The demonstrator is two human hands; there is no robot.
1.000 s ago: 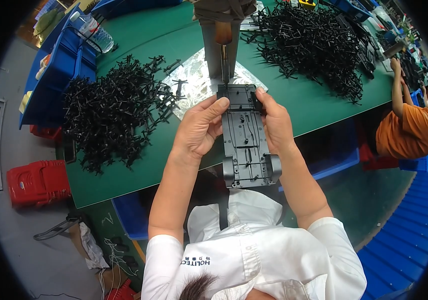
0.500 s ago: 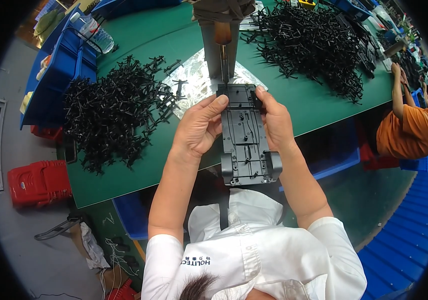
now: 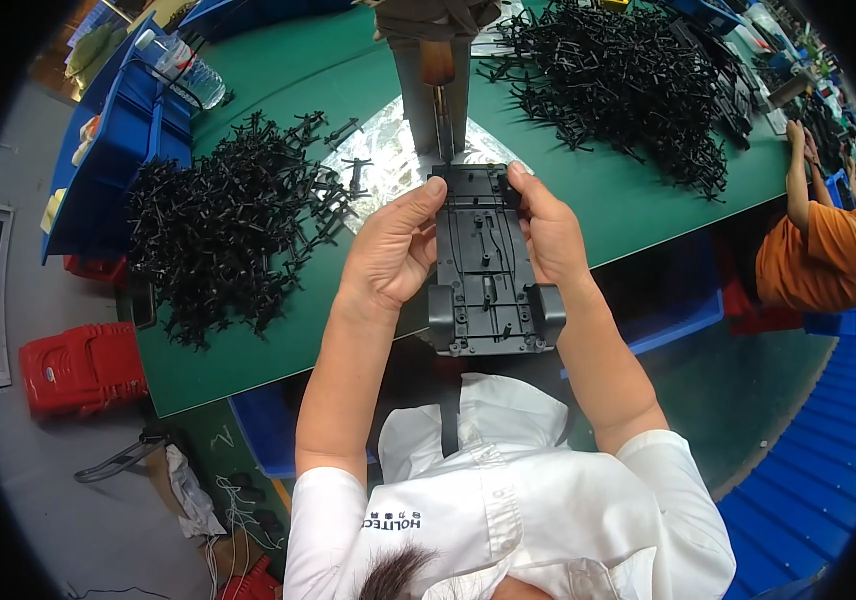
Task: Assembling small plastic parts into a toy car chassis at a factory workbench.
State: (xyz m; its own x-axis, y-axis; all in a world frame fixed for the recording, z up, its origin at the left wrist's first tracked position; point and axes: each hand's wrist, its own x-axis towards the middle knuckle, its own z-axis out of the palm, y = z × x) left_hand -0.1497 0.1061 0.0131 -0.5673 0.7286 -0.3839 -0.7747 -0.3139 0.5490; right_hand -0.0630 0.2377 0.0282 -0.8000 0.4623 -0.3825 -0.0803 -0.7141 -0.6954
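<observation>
I hold a dark grey plastic toy-car chassis [image 3: 488,270] upright in front of me, its moulded underside facing the camera. My left hand [image 3: 393,250] grips its left edge with the thumb reaching the top corner. My right hand [image 3: 546,235] grips the right edge, fingers curled over the top corner. The chassis hangs above the near edge of the green table [image 3: 278,330]. Just beyond it stands a grey upright press fixture [image 3: 433,85] on a shiny foil sheet [image 3: 388,150].
A heap of black plastic sprue parts [image 3: 223,225] lies left of my hands; a larger heap [image 3: 618,80] lies at the back right. Blue bins [image 3: 113,150] line the left table end, and a red crate [image 3: 78,365] sits on the floor. A person in orange [image 3: 813,255] works at the right.
The chassis and both hands have stayed almost in place; the chassis has shifted very slightly toward me.
</observation>
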